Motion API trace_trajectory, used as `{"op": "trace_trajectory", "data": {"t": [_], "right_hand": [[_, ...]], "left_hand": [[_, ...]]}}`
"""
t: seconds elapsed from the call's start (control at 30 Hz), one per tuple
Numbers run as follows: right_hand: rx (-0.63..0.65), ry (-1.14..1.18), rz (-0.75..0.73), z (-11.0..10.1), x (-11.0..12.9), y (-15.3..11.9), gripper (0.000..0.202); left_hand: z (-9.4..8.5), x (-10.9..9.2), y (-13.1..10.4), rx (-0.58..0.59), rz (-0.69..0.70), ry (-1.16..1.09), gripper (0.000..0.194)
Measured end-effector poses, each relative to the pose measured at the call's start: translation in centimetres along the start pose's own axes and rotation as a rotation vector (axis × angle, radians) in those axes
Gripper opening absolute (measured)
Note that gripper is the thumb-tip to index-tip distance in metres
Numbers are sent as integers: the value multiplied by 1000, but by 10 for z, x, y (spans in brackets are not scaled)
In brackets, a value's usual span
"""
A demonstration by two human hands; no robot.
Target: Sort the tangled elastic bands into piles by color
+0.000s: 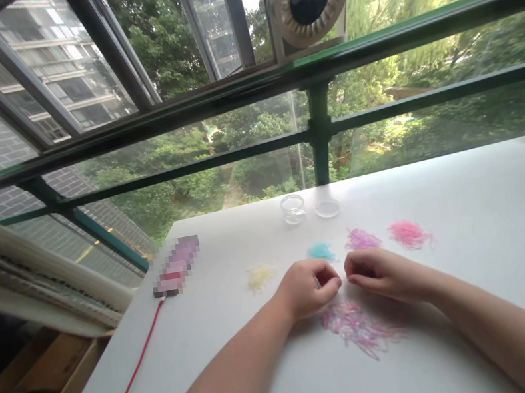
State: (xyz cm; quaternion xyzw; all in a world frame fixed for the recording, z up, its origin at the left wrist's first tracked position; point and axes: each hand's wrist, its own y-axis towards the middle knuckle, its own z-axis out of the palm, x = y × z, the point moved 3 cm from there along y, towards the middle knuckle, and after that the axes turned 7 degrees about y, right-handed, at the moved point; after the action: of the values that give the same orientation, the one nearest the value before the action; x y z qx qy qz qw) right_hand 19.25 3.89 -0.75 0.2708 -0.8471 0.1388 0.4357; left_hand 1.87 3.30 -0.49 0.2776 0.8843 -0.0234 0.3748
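My left hand (312, 288) is curled with thumb and fingertips pinched together, just above a mixed pile of pink and purple strands (359, 328). Close on its right, my right hand (382, 273) is pinched in the same way, the fingertips of both nearly meeting. Whatever lies between the fingers is too small to make out. Behind the hands are a blue pile (321, 252) and a purple pile (362, 238). A pink pile (408, 234) sits farther right, and a pale yellow pile (260, 277) lies left of my left hand.
At the back of the white table (219, 353) stand a clear round container (293, 210) and a clear shallow dish (328, 209). A blurred purple object (178, 265) with a red cable (137, 367) lies at the left. Beyond the table runs a green railing (235, 157).
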Motion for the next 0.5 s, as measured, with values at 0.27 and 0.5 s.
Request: {"op": "trace_trajectory", "data": {"t": [0.27,0.5], "right_hand": [[-6,22,-15,-1,-1,0,3],[-4,44,-39,0,-3,-1,2]], "left_hand": [[1,0,0,15,-7,-2,13],[0,-1,0,4,-14,2,12]]}}
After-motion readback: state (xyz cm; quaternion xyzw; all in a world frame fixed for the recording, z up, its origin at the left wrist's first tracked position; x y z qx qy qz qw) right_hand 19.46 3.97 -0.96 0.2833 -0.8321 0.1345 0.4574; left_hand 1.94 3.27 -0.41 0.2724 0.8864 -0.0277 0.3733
